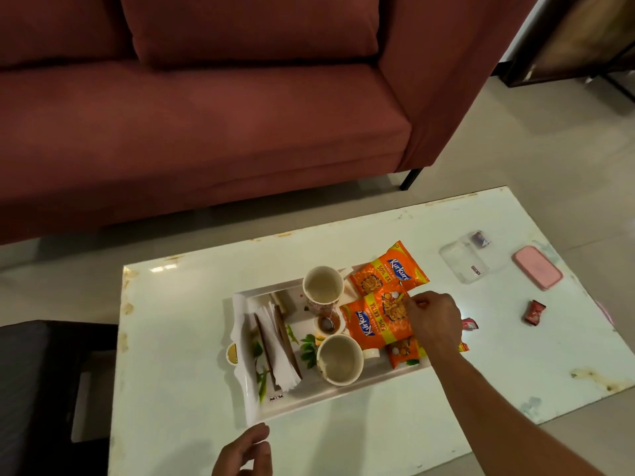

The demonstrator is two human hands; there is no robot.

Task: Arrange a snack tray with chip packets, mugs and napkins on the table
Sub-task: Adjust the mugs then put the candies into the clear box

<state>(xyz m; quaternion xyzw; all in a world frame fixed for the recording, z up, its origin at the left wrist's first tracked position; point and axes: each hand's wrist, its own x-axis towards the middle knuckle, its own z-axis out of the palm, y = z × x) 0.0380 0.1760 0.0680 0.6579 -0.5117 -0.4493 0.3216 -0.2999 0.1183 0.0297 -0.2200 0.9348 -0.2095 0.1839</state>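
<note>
The middle chip packet (371, 321) lies on the right side of the tray (249, 389), and the right hand (434, 321) pinches its far right edge with curled fingers. It overlaps two others: the far chip packet (390, 269), which juts past the tray's rim onto the counter (178, 338), and a third chip packet (402, 355) mostly buried beneath it and the forearm. Left of the packets stand the far mug (323, 290) and the near mug (340, 360), with a small bowl (326, 324) between them, a spoon resting in it. The napkins (275, 345) lie fanned along the tray's left end.

The left hand (242, 451) hovers just beside the tray's near corner, fingers loose, holding nothing – whether it touches the rim I cannot tell.

The likely trouble is the stack. Glossy packets laid on one another probably slide, so tugging the middle one could drag the far packet further off the rim. Shoved leftward, it could knock the bowl and spill it – the packet's edge sits right against it.
</note>
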